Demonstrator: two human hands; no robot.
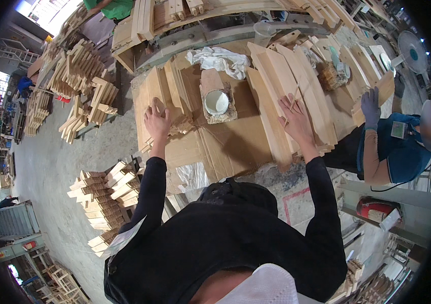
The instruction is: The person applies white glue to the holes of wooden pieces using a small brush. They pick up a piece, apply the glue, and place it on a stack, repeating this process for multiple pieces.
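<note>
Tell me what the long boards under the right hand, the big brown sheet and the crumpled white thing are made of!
Long boards: wood, seemingly unpainted; pale tan, little shine.
Brown sheet: probably cardboard; dull, creased.
Crumpled white thing: likely cloth, softly folded; paper's possible.

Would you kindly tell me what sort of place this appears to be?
Probably a woodworking workshop: cut boards lie on a cardboard-covered table, wooden pieces are stacked across the floor, and a gloved co-worker handles wood alongside.
</note>
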